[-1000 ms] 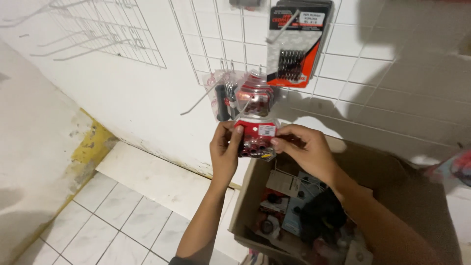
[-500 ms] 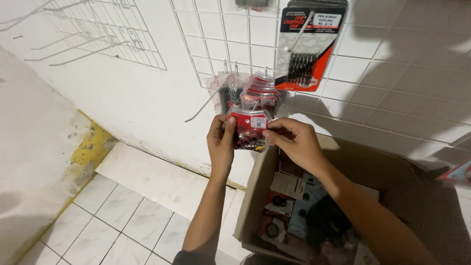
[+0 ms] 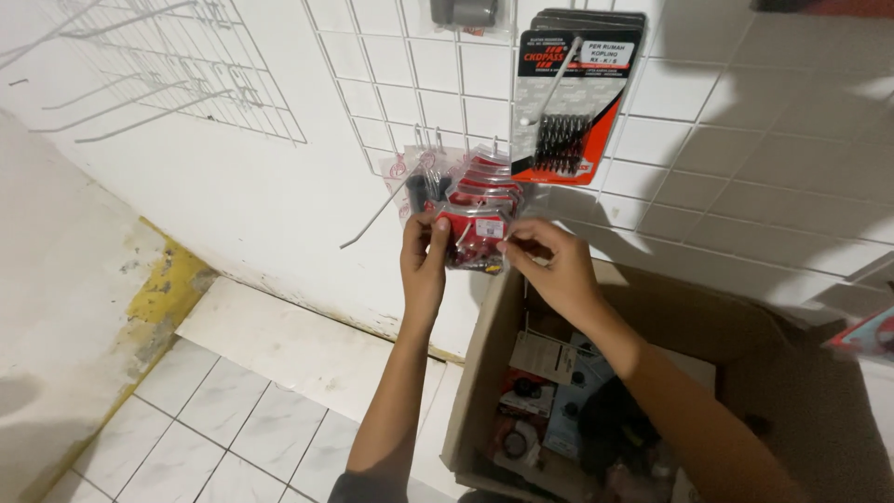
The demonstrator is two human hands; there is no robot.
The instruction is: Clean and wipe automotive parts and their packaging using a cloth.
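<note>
Both hands hold a small red packet in clear plastic [image 3: 477, 237] up against the white wire grid [image 3: 391, 84] on the wall, right at the row of like packets [image 3: 484, 186] hanging from a hook there. The left hand [image 3: 424, 261] is closed on the packet's left edge, thumb in front and fingers behind; the right hand [image 3: 549, 265] pinches its right edge between thumb and fingertips. The packet looks light and thin, probably a card back with small hard parts under a glossy, slippery film that would crinkle or bend if squeezed in the middle. The firmer hold is at the card edges or the top, near where the hanging hole should be. Below stands an open cardboard box [image 3: 484, 373] of similar packets.
</note>
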